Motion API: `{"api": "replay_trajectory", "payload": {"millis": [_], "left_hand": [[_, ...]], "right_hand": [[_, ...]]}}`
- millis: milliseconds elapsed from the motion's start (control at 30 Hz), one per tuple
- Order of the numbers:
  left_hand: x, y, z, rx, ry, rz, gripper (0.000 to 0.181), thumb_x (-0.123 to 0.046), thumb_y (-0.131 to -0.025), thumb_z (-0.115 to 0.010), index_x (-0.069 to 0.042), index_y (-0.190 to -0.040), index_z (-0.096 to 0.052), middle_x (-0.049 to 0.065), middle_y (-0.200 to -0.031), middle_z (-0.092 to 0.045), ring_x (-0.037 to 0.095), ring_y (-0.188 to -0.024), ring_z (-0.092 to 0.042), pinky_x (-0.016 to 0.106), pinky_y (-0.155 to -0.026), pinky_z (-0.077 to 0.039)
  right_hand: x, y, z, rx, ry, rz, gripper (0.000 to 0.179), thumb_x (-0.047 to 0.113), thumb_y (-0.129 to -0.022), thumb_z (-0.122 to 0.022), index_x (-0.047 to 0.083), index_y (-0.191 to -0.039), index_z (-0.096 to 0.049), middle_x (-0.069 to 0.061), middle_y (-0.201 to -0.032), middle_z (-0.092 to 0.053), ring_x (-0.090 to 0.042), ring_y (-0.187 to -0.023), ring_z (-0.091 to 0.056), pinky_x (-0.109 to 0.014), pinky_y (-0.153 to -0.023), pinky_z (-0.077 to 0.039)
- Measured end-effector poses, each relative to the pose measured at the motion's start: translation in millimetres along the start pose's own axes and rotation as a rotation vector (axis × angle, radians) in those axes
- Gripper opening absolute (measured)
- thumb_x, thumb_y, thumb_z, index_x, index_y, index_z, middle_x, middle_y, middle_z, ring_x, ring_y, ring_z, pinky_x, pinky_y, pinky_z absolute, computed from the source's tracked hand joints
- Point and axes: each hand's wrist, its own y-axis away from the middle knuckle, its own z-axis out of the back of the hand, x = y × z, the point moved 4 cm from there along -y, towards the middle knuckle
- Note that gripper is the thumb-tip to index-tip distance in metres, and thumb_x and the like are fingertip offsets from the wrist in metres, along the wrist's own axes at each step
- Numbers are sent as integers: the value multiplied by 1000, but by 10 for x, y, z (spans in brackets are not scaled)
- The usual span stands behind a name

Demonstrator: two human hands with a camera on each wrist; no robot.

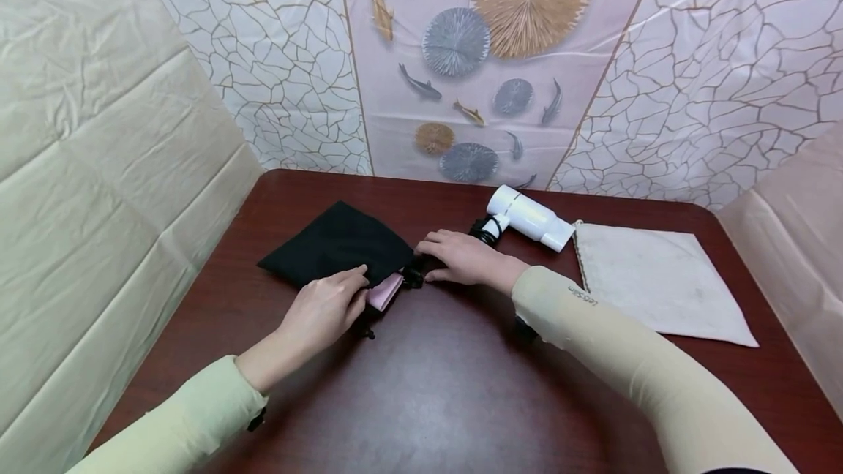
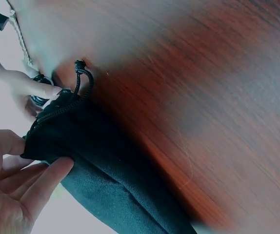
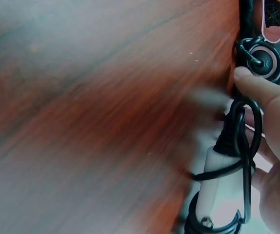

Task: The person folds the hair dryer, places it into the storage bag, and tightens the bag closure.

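Observation:
A black drawstring bag (image 1: 339, 243) lies on the table, its mouth toward the right. My left hand (image 1: 323, 306) grips the near edge of that mouth between thumb and fingers; in the left wrist view the cloth (image 2: 106, 180) runs away below the fingertips. Inside the mouth sits a pink hard-cased item (image 1: 385, 292), mostly hidden. The right wrist view shows its rounded pink part with dark mesh (image 3: 272, 19) and a ringed black round end (image 3: 263, 62) with a cord. My right hand (image 1: 467, 258) holds the far side of the mouth, thumb beside the round end.
A white hair dryer (image 1: 530, 218) lies behind my right hand, black cord (image 1: 485, 231) wound about its handle. Farther right a flat off-white cloth bag (image 1: 658, 276) rests on the brown table (image 1: 421, 401). Fabric-covered walls stand at the back and both sides.

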Motion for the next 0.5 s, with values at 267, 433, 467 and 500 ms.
{"api": "replay_trajectory", "payload": {"millis": [267,433,467,500], "left_hand": [[8,-13,-22,4,10,-7,15,-1,-90,-79,1,-104,-76,23,-123,-76,33,-97,-79,48,-74,-64],[23,-29,-12,5,24,1,16,-1,-91,-78,2,-106,-77,23,-123,-76,33,-99,-79,48,-76,-64],[25,-31,-11,6,23,2,16,-2,-91,-78,2,-106,-77,23,-124,-76,33,-100,-79,48,-76,-64],[26,-35,-9,7,22,1,16,-2,-91,-78,2,-106,-77,23,-124,-76,34,-100,-78,48,-77,-64]], "right_hand": [[1,-40,-15,62,-49,-88,47,32,-98,-79,15,-139,-64,-10,-132,-67,-30,-125,-63,-48,-105,-53],[33,-82,-15,66,-96,-64,50,31,-98,-80,11,-140,-63,-11,-133,-65,-30,-126,-61,-47,-108,-50],[33,-83,-15,69,-102,-64,51,32,-98,-80,11,-141,-62,-11,-134,-64,-30,-127,-60,-47,-109,-50],[33,-80,-14,72,-109,-67,52,33,-98,-80,11,-141,-62,-11,-135,-64,-30,-128,-60,-47,-109,-49]]}}
